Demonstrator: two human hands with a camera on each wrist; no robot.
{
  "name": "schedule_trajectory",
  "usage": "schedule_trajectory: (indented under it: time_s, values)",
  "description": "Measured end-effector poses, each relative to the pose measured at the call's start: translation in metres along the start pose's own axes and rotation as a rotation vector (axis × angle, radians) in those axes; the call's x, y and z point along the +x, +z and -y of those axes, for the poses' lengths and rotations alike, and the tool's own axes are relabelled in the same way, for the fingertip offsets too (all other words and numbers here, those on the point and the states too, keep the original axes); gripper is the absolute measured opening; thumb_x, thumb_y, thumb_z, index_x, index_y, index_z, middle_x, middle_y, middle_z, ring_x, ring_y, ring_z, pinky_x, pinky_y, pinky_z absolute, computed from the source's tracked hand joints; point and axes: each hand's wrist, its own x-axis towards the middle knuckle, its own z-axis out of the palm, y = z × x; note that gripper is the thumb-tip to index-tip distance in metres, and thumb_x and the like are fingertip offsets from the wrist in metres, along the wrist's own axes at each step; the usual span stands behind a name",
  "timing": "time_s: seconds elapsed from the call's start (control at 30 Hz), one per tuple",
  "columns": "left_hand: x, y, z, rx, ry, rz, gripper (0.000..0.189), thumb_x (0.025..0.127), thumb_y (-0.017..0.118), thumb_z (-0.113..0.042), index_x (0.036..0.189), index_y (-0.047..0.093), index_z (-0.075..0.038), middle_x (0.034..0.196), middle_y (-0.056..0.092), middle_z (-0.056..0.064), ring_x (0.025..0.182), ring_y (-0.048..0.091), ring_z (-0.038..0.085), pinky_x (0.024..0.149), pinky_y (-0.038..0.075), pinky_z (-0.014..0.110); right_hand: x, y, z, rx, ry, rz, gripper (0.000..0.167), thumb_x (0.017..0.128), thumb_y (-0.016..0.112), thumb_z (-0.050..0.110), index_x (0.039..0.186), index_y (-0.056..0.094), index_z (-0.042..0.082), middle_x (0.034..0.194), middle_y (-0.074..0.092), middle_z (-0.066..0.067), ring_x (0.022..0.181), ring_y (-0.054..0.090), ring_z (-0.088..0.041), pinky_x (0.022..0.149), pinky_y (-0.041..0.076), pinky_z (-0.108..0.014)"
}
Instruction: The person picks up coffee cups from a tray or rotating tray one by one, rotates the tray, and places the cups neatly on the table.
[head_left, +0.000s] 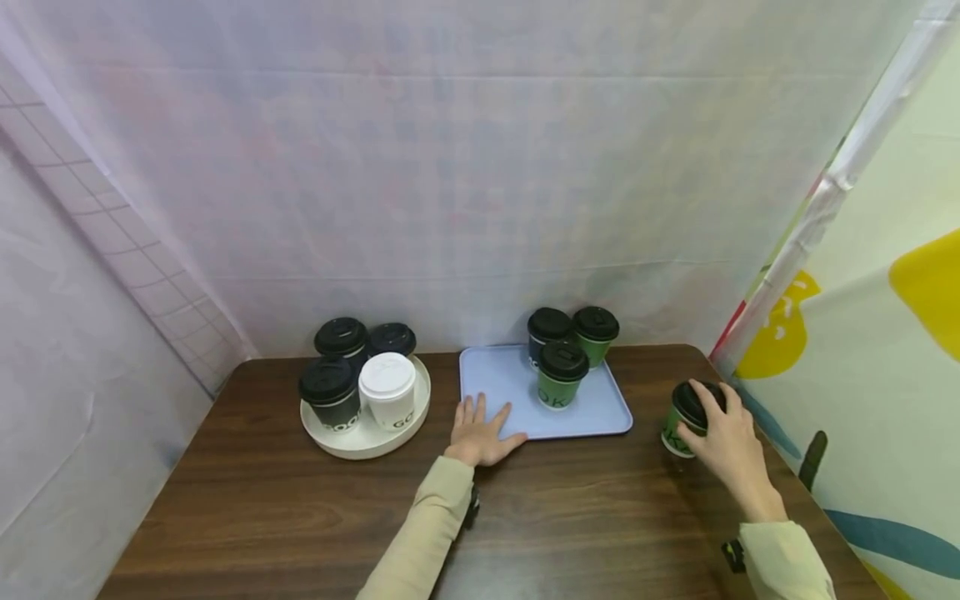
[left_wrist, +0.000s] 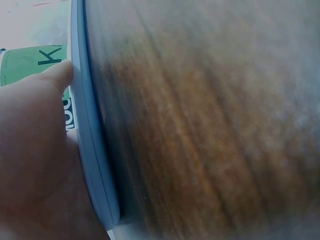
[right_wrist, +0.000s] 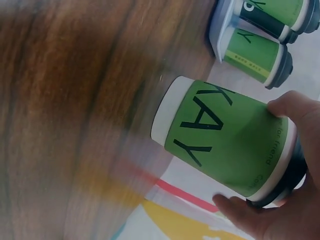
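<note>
My right hand (head_left: pixel 723 442) grips a green paper coffee cup (head_left: pixel 677 433) from above, fingers and thumb around its black lid. In the right wrist view, dark letters show on the upright cup (right_wrist: pixel 225 137), with the thumb and fingertips at its lid end. My left hand (head_left: pixel 482 432) lies with fingers spread over the front left corner of a light blue tray (head_left: pixel 491 379). On that tray stand two green cups with black lids, one in front (head_left: pixel 558 387) and one behind (head_left: pixel 597 346), plus a dark cup (head_left: pixel 536 350) at the back.
Left of the tray, a round white plate (head_left: pixel 360 450) bears several dark cups with black lids and a white cup (head_left: pixel 390 400) with a white lid. Everything stands on a dark wooden table (head_left: pixel 585 517). A pale curtain (head_left: pixel 450 183) hangs behind, and a patterned sheet (head_left: pixel 885 375) hangs at right.
</note>
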Motion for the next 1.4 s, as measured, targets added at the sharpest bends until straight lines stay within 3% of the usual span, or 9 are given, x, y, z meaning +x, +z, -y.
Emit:
schedule_trajectory:
  time_s: [0.17, 0.3, 0.43, 0.53, 0.67, 0.93, 1.03, 1.2, 1.4]
  values:
    - [-0.001, -0.001, 0.001, -0.004, -0.002, -0.007, 0.077, 0.099, 0.041, -0.071, 0.162, 0.036, -0.028, 0.173, 0.014, 0.025, 0.161, 0.008, 0.049, 0.133, 0.006, 0.056, 0.002, 0.003, 0.000, -0.035, -0.042, -0.031, 0.087, 0.082, 0.082, 0.022, 0.156, 0.037, 0.012, 0.149, 0.034, -0.043, 0.132, 0.033, -0.067, 0.091, 0.037, -0.085]
    - [0.000, 0.000, 0.003, 0.000, -0.004, 0.000, 0.077, 0.099, 0.040, -0.072, 0.162, 0.035, -0.028, 0.173, 0.014, 0.025, 0.161, 0.008, 0.049, 0.133, 0.006, 0.056, 0.003, 0.003, 0.006, -0.074, -0.098, -0.114, 0.103, 0.075, 0.085, 0.026, 0.160, 0.030, 0.012, 0.151, 0.032, -0.046, 0.137, 0.028, -0.069, 0.101, 0.025, -0.085]
    - [0.001, -0.001, 0.005, 0.003, -0.009, 0.005, 0.077, 0.099, 0.039, -0.072, 0.163, 0.034, -0.029, 0.173, 0.013, 0.025, 0.161, 0.007, 0.048, 0.133, 0.005, 0.056, 0.016, 0.000, 0.028, -0.041, -0.230, -0.259, 0.093, 0.069, 0.084, 0.025, 0.151, 0.045, 0.005, 0.147, 0.039, -0.046, 0.136, 0.030, -0.073, 0.107, 0.025, -0.084]
    - [0.001, -0.004, 0.006, 0.011, -0.014, -0.001, 0.076, 0.100, 0.039, -0.071, 0.163, 0.034, -0.029, 0.173, 0.013, 0.024, 0.161, 0.008, 0.048, 0.133, 0.005, 0.055, 0.032, 0.000, 0.054, 0.043, -0.335, -0.290, 0.078, 0.071, 0.084, 0.017, 0.141, 0.053, -0.001, 0.141, 0.046, -0.045, 0.133, 0.037, -0.070, 0.107, 0.033, -0.080]
    - [0.001, -0.005, 0.007, 0.018, -0.016, -0.006, 0.076, 0.100, 0.040, -0.071, 0.163, 0.034, -0.029, 0.173, 0.014, 0.024, 0.161, 0.008, 0.048, 0.133, 0.005, 0.055, 0.056, 0.009, 0.086, 0.149, -0.361, -0.161, 0.071, 0.078, 0.083, 0.006, 0.141, 0.052, -0.006, 0.141, 0.047, -0.044, 0.131, 0.042, -0.064, 0.107, 0.037, -0.076]
    - [0.004, 0.005, 0.006, -0.010, -0.015, -0.001, 0.076, 0.100, 0.041, -0.071, 0.163, 0.033, -0.029, 0.173, 0.012, 0.024, 0.162, 0.007, 0.047, 0.133, 0.003, 0.055, 0.114, 0.037, 0.104, 0.152, -0.176, 0.201, 0.078, 0.092, 0.073, 0.010, 0.159, 0.033, 0.001, 0.158, 0.024, -0.044, 0.143, 0.026, -0.067, 0.114, 0.030, -0.078]
    - [0.002, 0.004, 0.005, -0.011, -0.016, 0.005, 0.076, 0.100, 0.041, -0.071, 0.163, 0.033, -0.029, 0.173, 0.012, 0.024, 0.162, 0.007, 0.047, 0.133, 0.003, 0.055, 0.131, 0.046, 0.101, 0.142, -0.130, 0.243, 0.080, 0.093, 0.072, 0.009, 0.161, 0.030, 0.003, 0.161, 0.020, -0.042, 0.144, 0.023, -0.068, 0.115, 0.028, -0.077]
    - [0.000, -0.001, 0.004, 0.007, -0.023, 0.017, 0.075, 0.100, 0.043, -0.069, 0.163, 0.033, -0.030, 0.174, 0.012, 0.023, 0.162, 0.006, 0.045, 0.134, 0.003, 0.053, 0.151, 0.061, 0.094, 0.150, -0.124, 0.233, 0.082, 0.089, 0.076, 0.007, 0.159, 0.032, 0.001, 0.160, 0.021, -0.044, 0.144, 0.023, -0.068, 0.118, 0.023, -0.077]
    - [0.001, 0.003, 0.000, 0.027, -0.010, -0.002, 0.076, 0.099, 0.040, -0.072, 0.163, 0.034, -0.031, 0.174, 0.014, 0.023, 0.162, 0.009, 0.045, 0.134, 0.006, 0.054, 0.162, 0.072, 0.084, 0.155, -0.116, 0.260, 0.085, 0.088, 0.077, 0.008, 0.159, 0.031, 0.002, 0.160, 0.017, -0.045, 0.143, 0.026, -0.070, 0.113, 0.033, -0.078]
